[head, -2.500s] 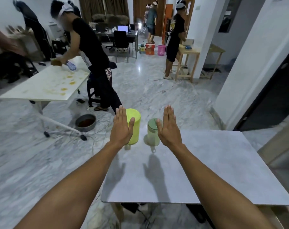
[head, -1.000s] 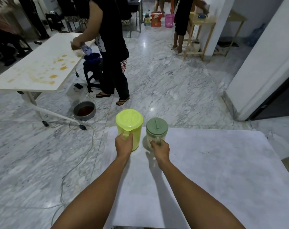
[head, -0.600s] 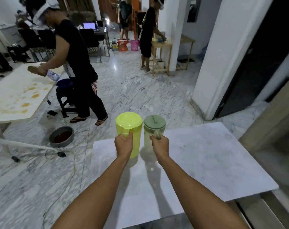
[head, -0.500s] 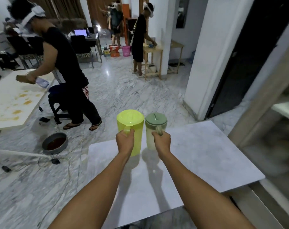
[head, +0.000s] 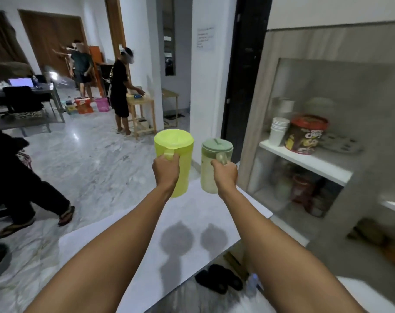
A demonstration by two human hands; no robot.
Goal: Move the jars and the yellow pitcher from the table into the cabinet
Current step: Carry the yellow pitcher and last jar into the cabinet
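My left hand (head: 166,170) grips the handle of the yellow pitcher (head: 177,154), held in the air above the marble table (head: 180,240). My right hand (head: 224,175) grips the handle of a pale jar with a green lid (head: 214,161), lifted beside the pitcher. Both cast round shadows on the tabletop below. The cabinet (head: 323,154) stands open at the right, just beyond the jar, with a white shelf (head: 305,161) inside.
On the cabinet shelf sit stacked white cups (head: 279,131) and a red-lidded snack tub (head: 306,134); more containers stand below. A person's legs (head: 22,195) are close at the left. Other people work at a small wooden table (head: 142,114) further back. Sandals (head: 219,281) lie under the table.
Both hands closed on the handles and lifted the pitcher and the jar off the table. My view has swung right, bringing the open cabinet into sight.
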